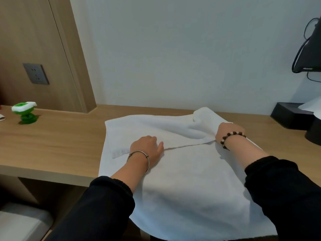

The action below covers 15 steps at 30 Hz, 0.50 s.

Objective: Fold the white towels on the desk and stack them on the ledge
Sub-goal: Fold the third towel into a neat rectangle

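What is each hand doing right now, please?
Left hand: rests on the white towel, fingers curled; grip cannot be told.
Right hand: grips the white towel's bunched fold.

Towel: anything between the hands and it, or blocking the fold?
Nothing visible. The left hand rests on the towel at its folded edge, and the right hand grips a bunched part at its right side. Nothing else lies on the towel.

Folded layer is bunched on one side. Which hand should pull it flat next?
Right. The right hand grips the white towel at the rumpled right end of the folded layer, so it likely can tug it straight. The left hand rests on the flatter left part, suited to anchoring.
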Tool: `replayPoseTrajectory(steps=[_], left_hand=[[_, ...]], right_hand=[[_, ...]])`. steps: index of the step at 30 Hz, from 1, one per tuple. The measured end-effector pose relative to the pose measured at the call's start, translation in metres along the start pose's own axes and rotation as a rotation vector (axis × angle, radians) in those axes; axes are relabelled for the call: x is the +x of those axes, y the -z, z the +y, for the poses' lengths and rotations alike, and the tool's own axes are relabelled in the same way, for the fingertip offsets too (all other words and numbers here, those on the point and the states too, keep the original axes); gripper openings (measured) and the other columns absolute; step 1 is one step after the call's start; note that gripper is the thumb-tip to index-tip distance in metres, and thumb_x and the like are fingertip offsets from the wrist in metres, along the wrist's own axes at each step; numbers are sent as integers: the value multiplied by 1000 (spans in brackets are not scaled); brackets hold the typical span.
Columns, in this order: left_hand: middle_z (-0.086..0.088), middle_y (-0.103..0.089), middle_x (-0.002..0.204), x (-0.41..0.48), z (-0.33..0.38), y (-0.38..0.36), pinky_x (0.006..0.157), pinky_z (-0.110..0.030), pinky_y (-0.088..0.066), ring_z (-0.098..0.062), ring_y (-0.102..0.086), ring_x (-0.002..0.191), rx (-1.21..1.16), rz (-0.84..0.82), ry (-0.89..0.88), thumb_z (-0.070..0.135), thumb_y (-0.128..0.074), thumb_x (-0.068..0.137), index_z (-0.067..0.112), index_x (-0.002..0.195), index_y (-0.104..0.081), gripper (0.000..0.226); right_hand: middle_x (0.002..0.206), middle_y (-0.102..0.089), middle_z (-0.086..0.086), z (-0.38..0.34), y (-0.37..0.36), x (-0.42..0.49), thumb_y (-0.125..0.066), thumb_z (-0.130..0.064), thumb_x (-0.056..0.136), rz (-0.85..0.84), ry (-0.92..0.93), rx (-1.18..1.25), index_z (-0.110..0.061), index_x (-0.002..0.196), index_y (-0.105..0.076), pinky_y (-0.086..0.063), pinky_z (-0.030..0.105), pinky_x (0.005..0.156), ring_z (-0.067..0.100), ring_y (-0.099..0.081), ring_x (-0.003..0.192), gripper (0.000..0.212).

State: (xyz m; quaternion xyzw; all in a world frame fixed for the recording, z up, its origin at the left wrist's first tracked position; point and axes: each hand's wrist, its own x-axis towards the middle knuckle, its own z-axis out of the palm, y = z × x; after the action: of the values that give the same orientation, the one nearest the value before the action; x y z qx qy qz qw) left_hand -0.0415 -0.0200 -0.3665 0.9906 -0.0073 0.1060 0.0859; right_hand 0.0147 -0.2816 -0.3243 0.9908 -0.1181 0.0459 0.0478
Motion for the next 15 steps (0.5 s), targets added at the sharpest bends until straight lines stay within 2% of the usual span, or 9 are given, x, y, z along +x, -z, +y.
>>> replayPoseTrajectory(steps=[3,6,8,10,12,15], left_hand=[[2,-54,98,-1,1,0,67,-31,-35,-17,-43,80,6,-11,-21,44,-32,95,22,87,-41,25],[2,-55,102,0,-1,1,68,-31,-35,-19,-46,81,-17,-23,-34,38,-35,94,21,90,-41,19],[0,-59,102,4,-2,3,83,-33,-39,-22,-52,90,-11,-27,-37,37,-36,94,21,90,-44,19],[-1,-62,99,8,-2,5,106,-38,-25,-21,-52,105,73,-28,-41,36,-33,94,21,88,-45,21],[-1,-63,92,15,4,9,112,-43,-15,-21,-51,108,184,-30,-21,39,-28,96,20,83,-47,29],[0,-58,80,26,23,16,110,-45,-17,-23,-59,97,196,-79,86,47,-20,98,18,86,-58,49]], right_hand=[[120,-52,6,2,-3,10,-38,-20,94,103,152,-12,-16,119,-52,-43,34,81,25,-51,109,29],[122,-49,9,3,-16,11,-29,-15,97,-28,319,40,-15,123,-50,-41,38,92,27,-47,112,34],[116,-53,8,2,-18,8,-28,-14,97,7,306,4,-13,113,-55,-42,34,85,25,-51,105,32],[106,-60,5,-3,-14,1,-32,-14,95,27,279,-65,-13,102,-60,-42,29,76,22,-56,95,29],[92,-62,2,-8,-11,-5,-35,-15,95,17,285,-122,-14,96,-61,-42,27,72,20,-58,86,26],[79,-57,0,-9,-8,-19,-35,-20,93,20,311,-129,-16,83,-60,-44,28,68,20,-56,74,28]])
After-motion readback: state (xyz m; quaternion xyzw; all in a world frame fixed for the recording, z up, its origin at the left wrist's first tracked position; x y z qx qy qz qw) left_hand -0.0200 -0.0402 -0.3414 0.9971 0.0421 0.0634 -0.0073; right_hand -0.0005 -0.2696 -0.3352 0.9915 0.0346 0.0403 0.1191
